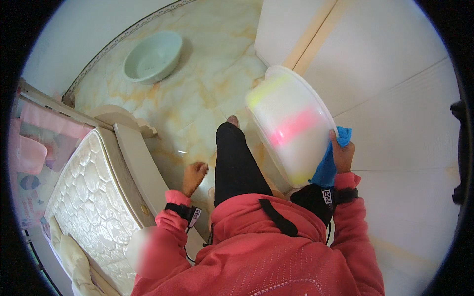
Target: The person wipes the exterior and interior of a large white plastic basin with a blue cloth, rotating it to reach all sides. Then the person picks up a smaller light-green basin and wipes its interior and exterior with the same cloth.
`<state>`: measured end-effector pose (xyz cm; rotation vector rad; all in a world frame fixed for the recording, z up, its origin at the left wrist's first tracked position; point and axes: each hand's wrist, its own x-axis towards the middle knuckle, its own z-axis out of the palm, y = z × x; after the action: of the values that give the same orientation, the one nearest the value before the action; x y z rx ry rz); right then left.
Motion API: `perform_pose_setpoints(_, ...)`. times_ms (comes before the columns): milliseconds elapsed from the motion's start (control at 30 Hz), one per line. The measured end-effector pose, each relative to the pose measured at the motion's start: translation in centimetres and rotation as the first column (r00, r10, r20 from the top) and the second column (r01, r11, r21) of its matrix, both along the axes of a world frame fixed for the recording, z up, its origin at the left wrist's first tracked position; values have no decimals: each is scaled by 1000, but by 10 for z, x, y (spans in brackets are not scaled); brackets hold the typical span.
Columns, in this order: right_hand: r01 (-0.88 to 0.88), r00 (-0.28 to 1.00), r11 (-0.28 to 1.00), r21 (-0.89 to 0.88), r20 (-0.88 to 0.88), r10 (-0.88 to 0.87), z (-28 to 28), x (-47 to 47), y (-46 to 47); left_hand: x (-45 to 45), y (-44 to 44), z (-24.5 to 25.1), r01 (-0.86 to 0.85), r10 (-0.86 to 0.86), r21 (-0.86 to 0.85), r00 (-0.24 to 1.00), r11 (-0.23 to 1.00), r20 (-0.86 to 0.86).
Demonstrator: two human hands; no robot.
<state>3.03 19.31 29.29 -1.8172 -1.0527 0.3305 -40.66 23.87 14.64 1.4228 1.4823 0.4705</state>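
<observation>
My right hand [343, 152] grips the rim of a large white plastic tub [296, 148] with a blue cloth [325, 166] pinched against it. The tub is tilted on its side, its rounded outside towards me, and bears yellow and pink bands. It stands at the right of my legs, beside the white panels. My left hand [195, 178] hangs to the left of my knee with its fingers curled; nothing shows in it, though its palm is hidden. The cloth drapes down from the tub's rim towards my right knee.
A pale green basin [153, 57] rests on the marbled tile floor [200, 85] near the far wall. On the left is a bed with a quilted mattress [89, 185] and a pale side rail [140, 162]. Large white panels [392, 118] with tan strips stand along the right.
</observation>
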Motion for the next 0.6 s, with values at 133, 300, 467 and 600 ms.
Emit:
perform_pose_setpoints(133,-48,999,999,-3,22,48,-3,4,-16,48,49,75,80,-95,361,995,929,23)
perform_pose_setpoints(300,-8,997,993,-118,73,16,-10,3,-24,132,61,143,345,-378,728,917,592,-127)
perform_pose_setpoints(467,-12,1000,973,-231,-8,10,-26,-3,-22,219,72,161,568,-650,791,693,225,-312)
perform_pose_setpoints(600,-69,988,923,-378,100,115,-43,-3,-20,267,81,143,763,-756,641,465,79,-461)
